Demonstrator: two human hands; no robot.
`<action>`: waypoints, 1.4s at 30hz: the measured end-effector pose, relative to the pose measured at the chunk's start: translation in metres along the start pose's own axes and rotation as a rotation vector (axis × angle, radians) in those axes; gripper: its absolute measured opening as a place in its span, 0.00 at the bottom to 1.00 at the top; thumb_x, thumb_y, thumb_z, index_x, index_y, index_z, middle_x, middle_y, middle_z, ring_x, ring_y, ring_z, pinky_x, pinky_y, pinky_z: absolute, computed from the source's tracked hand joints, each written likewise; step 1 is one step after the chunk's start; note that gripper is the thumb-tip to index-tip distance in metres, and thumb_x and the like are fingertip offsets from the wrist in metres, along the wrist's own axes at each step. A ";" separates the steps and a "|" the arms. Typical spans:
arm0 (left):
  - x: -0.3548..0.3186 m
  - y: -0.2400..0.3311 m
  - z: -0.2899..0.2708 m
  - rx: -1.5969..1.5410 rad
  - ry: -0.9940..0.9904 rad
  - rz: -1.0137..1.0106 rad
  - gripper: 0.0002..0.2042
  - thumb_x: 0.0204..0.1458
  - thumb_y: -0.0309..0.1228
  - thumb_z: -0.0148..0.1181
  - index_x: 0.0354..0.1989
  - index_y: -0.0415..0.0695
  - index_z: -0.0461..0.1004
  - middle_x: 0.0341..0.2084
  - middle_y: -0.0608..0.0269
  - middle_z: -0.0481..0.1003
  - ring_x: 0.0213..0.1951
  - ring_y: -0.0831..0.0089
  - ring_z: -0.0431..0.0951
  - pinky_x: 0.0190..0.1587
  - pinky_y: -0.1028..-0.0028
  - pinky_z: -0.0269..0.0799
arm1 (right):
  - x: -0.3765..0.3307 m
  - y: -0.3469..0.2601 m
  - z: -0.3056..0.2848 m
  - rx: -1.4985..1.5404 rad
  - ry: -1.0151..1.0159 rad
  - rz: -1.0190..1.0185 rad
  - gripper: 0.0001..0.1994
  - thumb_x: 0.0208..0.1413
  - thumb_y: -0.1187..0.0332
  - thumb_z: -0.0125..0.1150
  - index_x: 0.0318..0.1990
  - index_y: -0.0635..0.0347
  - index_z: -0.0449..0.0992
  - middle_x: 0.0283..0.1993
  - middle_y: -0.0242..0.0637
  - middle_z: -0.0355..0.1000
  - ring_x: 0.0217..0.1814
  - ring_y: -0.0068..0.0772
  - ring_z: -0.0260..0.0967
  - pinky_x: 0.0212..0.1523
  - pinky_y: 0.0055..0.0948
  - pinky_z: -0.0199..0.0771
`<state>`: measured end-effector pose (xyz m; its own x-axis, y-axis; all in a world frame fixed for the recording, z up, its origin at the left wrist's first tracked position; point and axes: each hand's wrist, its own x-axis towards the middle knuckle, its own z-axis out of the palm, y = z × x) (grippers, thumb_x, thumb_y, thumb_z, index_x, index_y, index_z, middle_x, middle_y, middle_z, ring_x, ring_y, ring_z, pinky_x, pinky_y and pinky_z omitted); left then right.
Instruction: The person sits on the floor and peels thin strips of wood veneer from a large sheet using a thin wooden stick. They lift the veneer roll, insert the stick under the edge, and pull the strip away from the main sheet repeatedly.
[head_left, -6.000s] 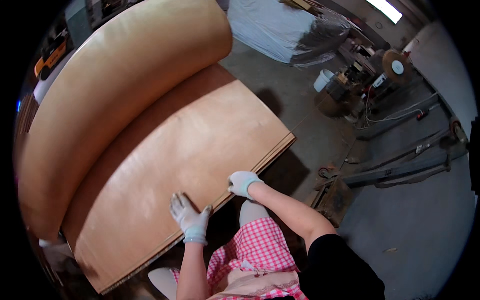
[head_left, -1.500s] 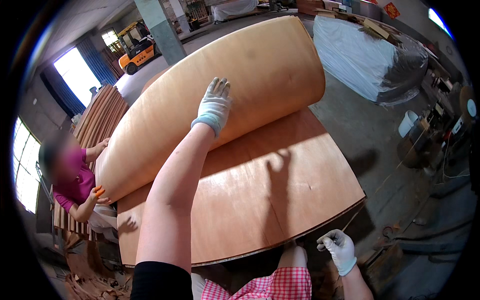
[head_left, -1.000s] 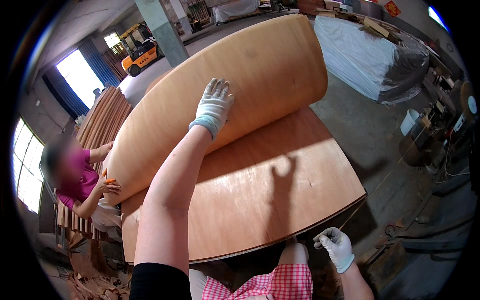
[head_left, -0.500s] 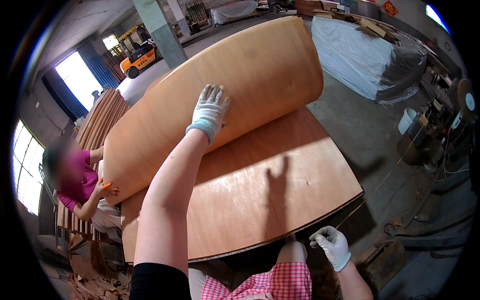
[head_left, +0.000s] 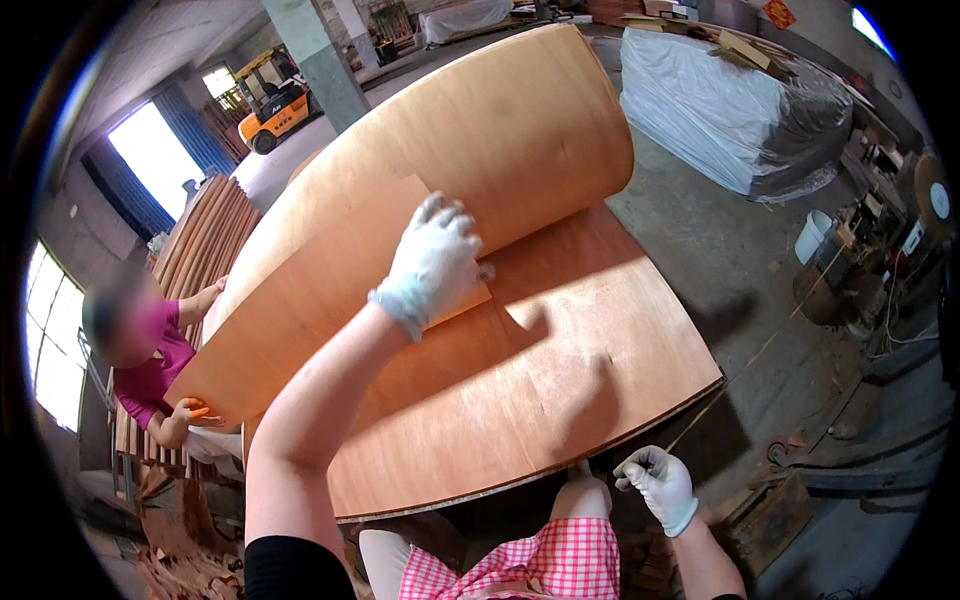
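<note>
My left hand [head_left: 430, 262], in a whitish glove, is at the right end of a loose wood veneer sheet [head_left: 330, 290]. Its fingers curl over the sheet's edge; their tips are partly hidden. The sheet slopes down from a big bent stack of veneer [head_left: 520, 120]. Beneath lies a flat reddish veneer panel [head_left: 480, 400], with shadows across it. At the lower right, my gloved right hand [head_left: 658, 488] is closed in a pinch on a thin string [head_left: 745, 368], which runs off toward the equipment at right. A co-worker's hand [head_left: 190, 412] with orange on its fingers holds the sheet's left end.
A co-worker in a magenta shirt [head_left: 165, 350] sits at the left, before a stack of curved boards [head_left: 205, 235]. Behind stand a pillar [head_left: 318, 65] and an orange forklift [head_left: 275, 110]. A plastic-wrapped pile [head_left: 700, 110], white bucket [head_left: 813, 238] and machinery [head_left: 840, 285] are at right.
My left hand has gone from lying flat on the veneer stack to curling at a loose sheet's end, nearer to me. That sheet has come down toward me. My right hand has barely moved.
</note>
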<state>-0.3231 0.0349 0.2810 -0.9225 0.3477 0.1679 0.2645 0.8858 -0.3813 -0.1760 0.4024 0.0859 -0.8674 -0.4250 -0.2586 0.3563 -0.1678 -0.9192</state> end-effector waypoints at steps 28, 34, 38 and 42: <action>-0.268 0.200 -0.001 -2.168 0.285 -0.939 0.22 0.58 0.24 0.59 0.61 0.35 0.64 0.52 0.59 0.72 0.54 0.74 0.71 0.56 0.76 0.67 | -0.047 -0.054 0.031 -0.390 -0.031 -0.198 0.32 0.62 0.75 0.53 0.71 0.59 0.48 0.37 0.43 0.77 0.36 0.26 0.75 0.40 0.25 0.76; -0.234 0.256 0.005 -2.321 -0.055 -0.709 0.23 0.59 0.31 0.59 0.60 0.32 0.65 0.51 0.60 0.73 0.51 0.75 0.72 0.55 0.76 0.67 | -0.058 -0.054 0.063 -0.507 -0.190 -0.112 0.33 0.59 0.76 0.52 0.71 0.61 0.48 0.37 0.41 0.79 0.33 0.23 0.73 0.38 0.23 0.73; -0.228 0.281 0.007 -2.615 -0.086 -0.736 0.20 0.58 0.32 0.60 0.56 0.34 0.69 0.47 0.59 0.75 0.47 0.73 0.75 0.53 0.73 0.70 | -0.059 -0.036 0.065 -0.575 -0.237 -0.208 0.34 0.58 0.75 0.54 0.71 0.59 0.50 0.31 0.39 0.77 0.31 0.24 0.71 0.36 0.26 0.72; -0.227 0.290 -0.006 -2.607 0.024 -0.932 0.10 0.57 0.27 0.60 0.46 0.36 0.75 0.33 0.63 0.78 0.35 0.76 0.76 0.40 0.76 0.73 | -0.068 -0.036 0.070 -0.724 -0.286 -0.215 0.35 0.56 0.72 0.57 0.71 0.58 0.49 0.32 0.42 0.77 0.31 0.33 0.72 0.36 0.30 0.72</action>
<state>-0.0354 0.2149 0.1383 -0.9283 -0.0381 -0.3698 -0.2468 -0.6808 0.6896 -0.1056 0.3748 0.1571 -0.7340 -0.6766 -0.0584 -0.2069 0.3047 -0.9297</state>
